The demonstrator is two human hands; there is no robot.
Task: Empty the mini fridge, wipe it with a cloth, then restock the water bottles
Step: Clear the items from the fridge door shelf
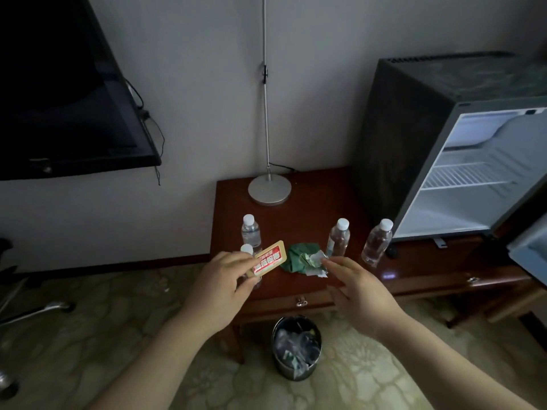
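Fridge (473,179): open, shelves bare. Water bottles (339,238): standing on tabletop (310,202). Your left hand (225,279): pinching a red packet (268,258). Your right hand (358,291): fingers straight, empty, near the green cloth (296,257). Next, likely: grip cloth, wipe inside.

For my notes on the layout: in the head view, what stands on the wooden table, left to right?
From the left: clear plastic water bottle with white cap → crumpled green cloth → second clear capped bottle → third clear capped bottle → open dark mini fridge. Omitted for overlap: red-and-gold packet in the left hand.
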